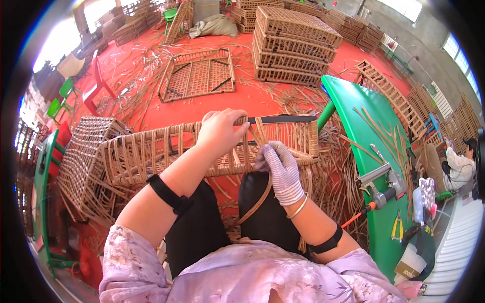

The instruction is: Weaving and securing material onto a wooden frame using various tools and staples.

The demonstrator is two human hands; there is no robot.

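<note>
A long woven rattan frame (144, 156) lies across my knees, with a dark bar (290, 118) along the right part of its top edge. My left hand (222, 131), bare, is closed over the top rim near the bar's left end. My right hand (279, 165), in a striped white glove, pinches a flat rattan strip (256, 208) at the frame's front side. That strip hangs down across my right thigh. Other strip lengths cross the rim between my hands. The tips of my right fingers are partly hidden.
To my right, a green table (376, 202) carries a staple gun (379, 177), yellow-handled pliers (397, 228) and loose strips. A stack of woven panels (298, 45) and a square frame (199, 76) stand ahead on the red floor, among scattered strips. Another person (457, 164) sits far right.
</note>
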